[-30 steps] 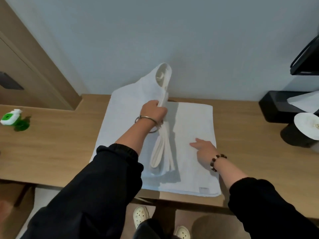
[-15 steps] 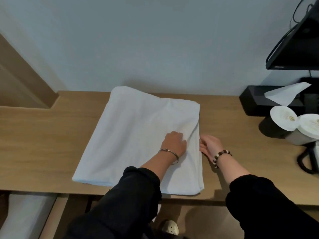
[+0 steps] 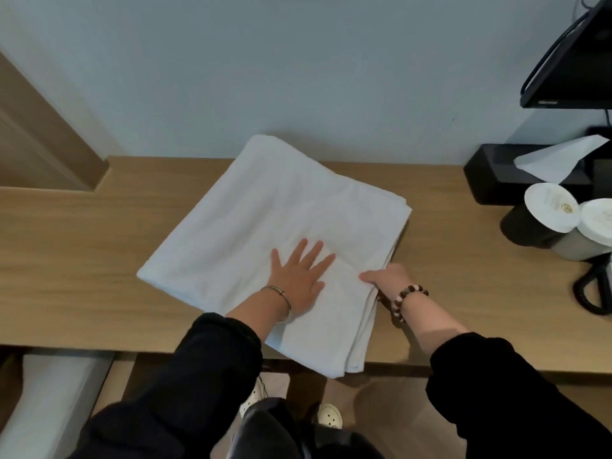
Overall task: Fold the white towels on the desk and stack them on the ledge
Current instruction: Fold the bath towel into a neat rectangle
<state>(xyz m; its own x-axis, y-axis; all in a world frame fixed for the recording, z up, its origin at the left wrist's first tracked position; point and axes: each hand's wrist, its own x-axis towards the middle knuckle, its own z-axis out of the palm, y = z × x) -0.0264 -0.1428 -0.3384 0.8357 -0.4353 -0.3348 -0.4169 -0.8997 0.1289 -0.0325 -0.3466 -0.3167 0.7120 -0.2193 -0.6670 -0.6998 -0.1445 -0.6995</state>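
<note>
Two hands are on the towel point(image 3: 251, 226), which lies folded in layers on the desk point(image 3: 66, 260), its far corner up at the wall and its near corner hanging just over the desk's near edge. The left hand point(image 3: 298, 279) presses flat on the towel's near half, fingers straight and spread. The right hand point(image 3: 387, 279) pinches the layered right edge, thumb on top, fingers tucked underneath out of sight. Well apart at the far right stand a black tissue box point(image 3: 496, 173) and two cups point(image 3: 550, 212) capped with white paper lids.

white towel point(image 3: 251, 233), tan wood desk point(image 3: 66, 260)
</note>
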